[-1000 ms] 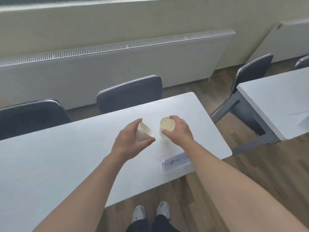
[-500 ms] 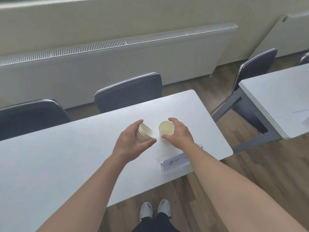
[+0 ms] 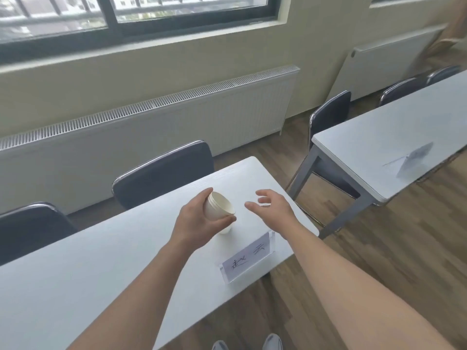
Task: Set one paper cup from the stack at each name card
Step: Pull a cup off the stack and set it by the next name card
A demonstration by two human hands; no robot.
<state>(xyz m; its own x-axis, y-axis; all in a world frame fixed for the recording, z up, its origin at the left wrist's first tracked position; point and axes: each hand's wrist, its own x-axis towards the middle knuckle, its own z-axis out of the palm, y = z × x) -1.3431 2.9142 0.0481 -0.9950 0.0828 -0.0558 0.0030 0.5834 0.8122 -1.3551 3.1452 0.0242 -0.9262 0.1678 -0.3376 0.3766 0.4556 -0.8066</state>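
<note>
My left hand (image 3: pixel 199 221) grips a short stack of white paper cups (image 3: pixel 219 205), tilted with the mouths facing right. Just below its fingertips a single paper cup (image 3: pixel 226 229) stands on the white table (image 3: pixel 101 261), mostly hidden by that hand. My right hand (image 3: pixel 274 205) hovers to the right of the cups with fingers spread and nothing in it. A clear name card holder (image 3: pixel 249 258) with handwritten characters sits at the table's near edge, in front of the single cup.
Two dark chairs (image 3: pixel 164 173) stand behind the table, against a long white radiator (image 3: pixel 177 117). To the right, across a wood-floor gap, is a second white table (image 3: pixel 374 145) with another name card (image 3: pixel 414 160) and more chairs. My shoes (image 3: pixel 271 343) show at the bottom.
My right hand has let go of the single cup and pulled away to the right, open. My left hand with the stack now hangs over that cup. The view has tilted up.
</note>
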